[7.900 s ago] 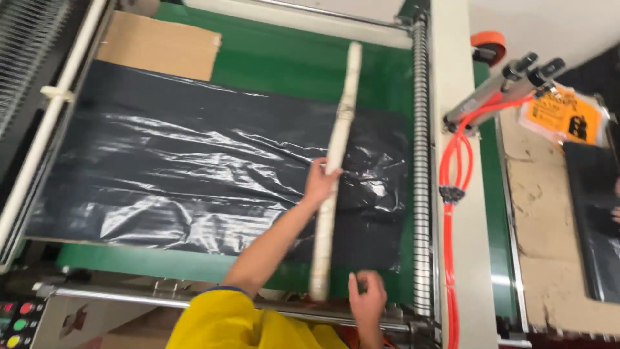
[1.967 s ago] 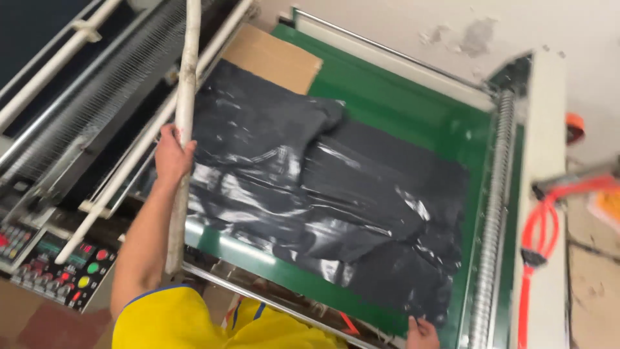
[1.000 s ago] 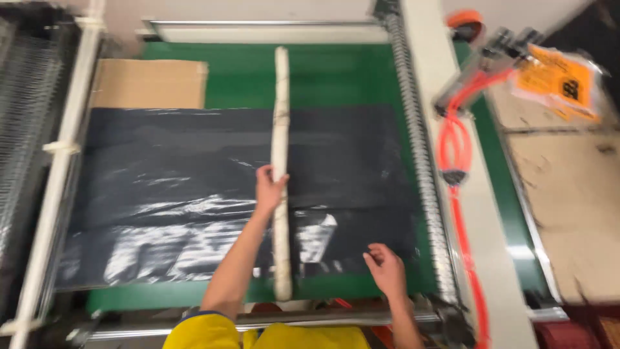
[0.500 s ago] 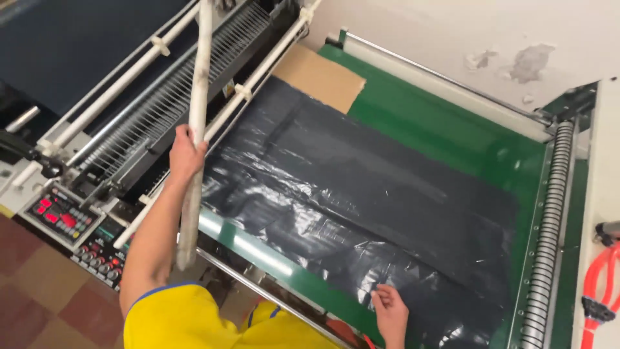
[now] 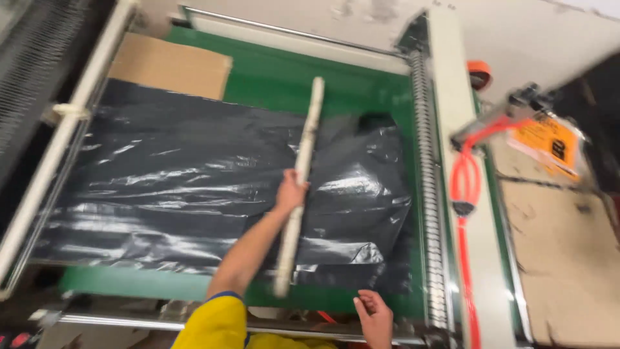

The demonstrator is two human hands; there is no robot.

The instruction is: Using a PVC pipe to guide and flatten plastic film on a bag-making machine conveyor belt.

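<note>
My left hand (image 5: 290, 192) grips a long pale stick (image 5: 307, 138) near its middle. The stick lies lengthwise across black plastic sheeting (image 5: 187, 187) spread on a green machine bed (image 5: 271, 77). Right of the stick the sheeting bulges and wrinkles (image 5: 361, 194). My right hand (image 5: 374, 317) rests near the bed's front edge, at the sheeting's near right corner, fingers loosely apart and holding nothing. My yellow sleeve (image 5: 213, 323) shows at the bottom.
A brown cardboard piece (image 5: 171, 66) lies at the bed's far left. A ribbed metal roller (image 5: 427, 194) runs along the right side, with an orange coiled hose (image 5: 466, 187) and an orange tag (image 5: 549, 142) beyond. A white rail (image 5: 64, 116) borders the left.
The stick has swung from the left rail, where it was held upright, back over the sheeting's right part. The view turned back over the bed. My right hand stays at the front edge.
</note>
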